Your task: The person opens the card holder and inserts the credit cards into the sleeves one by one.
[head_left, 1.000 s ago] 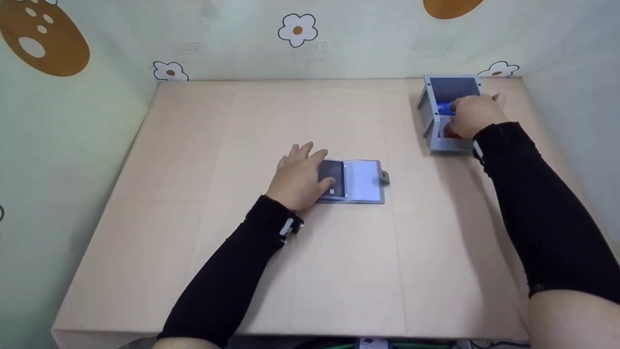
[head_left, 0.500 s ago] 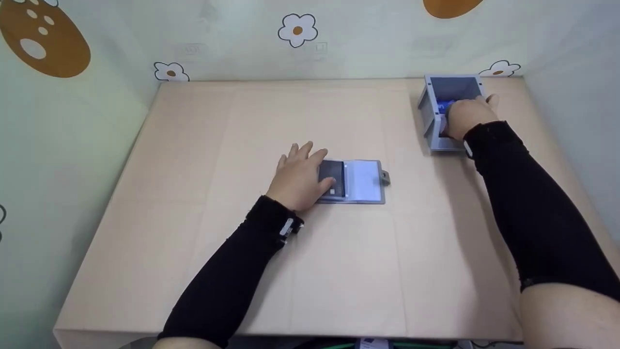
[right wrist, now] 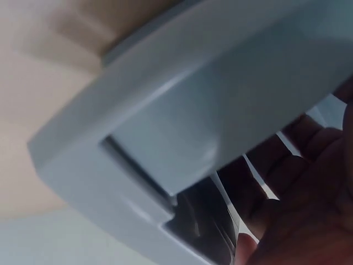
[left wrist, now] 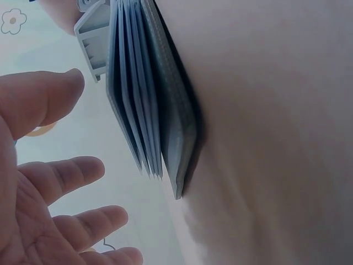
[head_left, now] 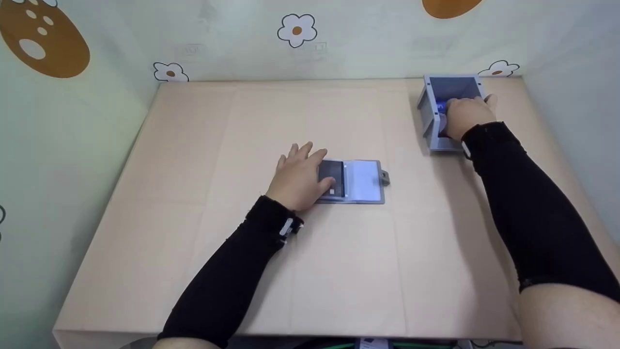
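Observation:
An open card holder [head_left: 364, 180] lies on the table, with a dark card under a sleeve on its left side and a pale sleeve on its right. My left hand [head_left: 296, 183] is over its left part, fingers spread and straight. Several clear sleeves of the card holder [left wrist: 135, 94] fan out in the left wrist view. At the back right, my right hand [head_left: 469, 116] reaches into a grey plastic bin [head_left: 448, 144]. Its fingers [right wrist: 270, 160] are behind the bin's front wall, so what they hold is hidden. A blue item [head_left: 441, 106] shows inside, left of that hand.
The table [head_left: 218, 145] has a beige cloth with fold creases. Pale walls [head_left: 232, 43] with flower prints enclose it at the back and sides. Cables and a white-labelled object [head_left: 373, 343] show below the front edge.
My right hand has moved slightly left and deeper into the bin, and the reddish thing seen by its thumb is now hidden. My left hand and the card holder have stayed put.

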A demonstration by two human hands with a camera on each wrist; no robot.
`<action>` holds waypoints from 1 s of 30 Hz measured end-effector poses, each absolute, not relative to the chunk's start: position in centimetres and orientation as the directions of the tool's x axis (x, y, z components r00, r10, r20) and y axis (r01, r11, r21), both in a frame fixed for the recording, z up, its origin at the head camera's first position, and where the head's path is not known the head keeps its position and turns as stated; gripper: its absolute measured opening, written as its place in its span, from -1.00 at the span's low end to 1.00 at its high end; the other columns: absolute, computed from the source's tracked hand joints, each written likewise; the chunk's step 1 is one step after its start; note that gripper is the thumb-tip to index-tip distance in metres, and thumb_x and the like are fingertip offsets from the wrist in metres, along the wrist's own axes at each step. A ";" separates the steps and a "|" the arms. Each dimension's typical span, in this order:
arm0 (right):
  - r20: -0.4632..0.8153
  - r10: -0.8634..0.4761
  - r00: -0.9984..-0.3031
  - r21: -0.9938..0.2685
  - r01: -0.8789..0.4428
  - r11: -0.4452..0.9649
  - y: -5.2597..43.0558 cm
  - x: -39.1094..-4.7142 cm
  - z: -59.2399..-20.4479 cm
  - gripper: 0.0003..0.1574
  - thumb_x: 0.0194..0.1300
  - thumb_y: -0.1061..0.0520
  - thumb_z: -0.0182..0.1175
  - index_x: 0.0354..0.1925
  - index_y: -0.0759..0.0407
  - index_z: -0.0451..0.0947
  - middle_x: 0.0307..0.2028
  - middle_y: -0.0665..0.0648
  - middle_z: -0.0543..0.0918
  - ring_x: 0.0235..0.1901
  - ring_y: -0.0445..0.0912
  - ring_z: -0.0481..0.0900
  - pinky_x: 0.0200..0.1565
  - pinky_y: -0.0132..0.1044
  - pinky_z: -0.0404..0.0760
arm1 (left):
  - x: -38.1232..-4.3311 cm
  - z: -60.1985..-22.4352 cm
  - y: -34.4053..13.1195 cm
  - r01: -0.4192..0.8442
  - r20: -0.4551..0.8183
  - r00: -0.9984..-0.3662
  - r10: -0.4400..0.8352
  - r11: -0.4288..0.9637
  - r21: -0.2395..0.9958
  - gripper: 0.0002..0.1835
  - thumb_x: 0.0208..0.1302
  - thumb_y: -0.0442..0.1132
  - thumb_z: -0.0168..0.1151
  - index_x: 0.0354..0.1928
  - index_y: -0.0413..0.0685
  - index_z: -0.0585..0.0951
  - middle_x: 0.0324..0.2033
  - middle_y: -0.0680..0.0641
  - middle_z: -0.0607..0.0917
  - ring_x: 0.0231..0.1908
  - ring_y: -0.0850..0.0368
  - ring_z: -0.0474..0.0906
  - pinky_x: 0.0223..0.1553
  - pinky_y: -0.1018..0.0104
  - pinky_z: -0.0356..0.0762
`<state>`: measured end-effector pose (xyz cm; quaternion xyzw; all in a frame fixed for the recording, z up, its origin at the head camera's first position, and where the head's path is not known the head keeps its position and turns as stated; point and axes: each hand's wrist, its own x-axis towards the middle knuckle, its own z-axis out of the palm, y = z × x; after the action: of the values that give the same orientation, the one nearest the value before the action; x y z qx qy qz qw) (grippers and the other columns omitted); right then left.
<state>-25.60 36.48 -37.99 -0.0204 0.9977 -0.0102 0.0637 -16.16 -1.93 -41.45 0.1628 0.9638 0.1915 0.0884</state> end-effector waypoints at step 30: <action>-0.110 0.108 -0.988 -0.230 0.131 0.964 37.3 -24.5 -35.0 -0.56 0.32 0.27 0.05 0.11 0.36 0.60 0.11 0.51 0.67 0.21 0.51 0.52 0.48 0.59 -0.32 | -16.1 -41.6 -2.0 0.278 -0.106 -0.931 0.350 0.866 0.416 -0.24 0.47 0.19 0.23 0.61 0.15 0.32 0.65 -0.18 0.18 0.65 -0.31 -0.04 0.61 -0.34 -0.09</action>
<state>-24.52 37.32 -35.03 0.0605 0.9899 -0.1190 0.0483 -16.13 -1.98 -41.55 0.1632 0.9617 0.2012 0.0895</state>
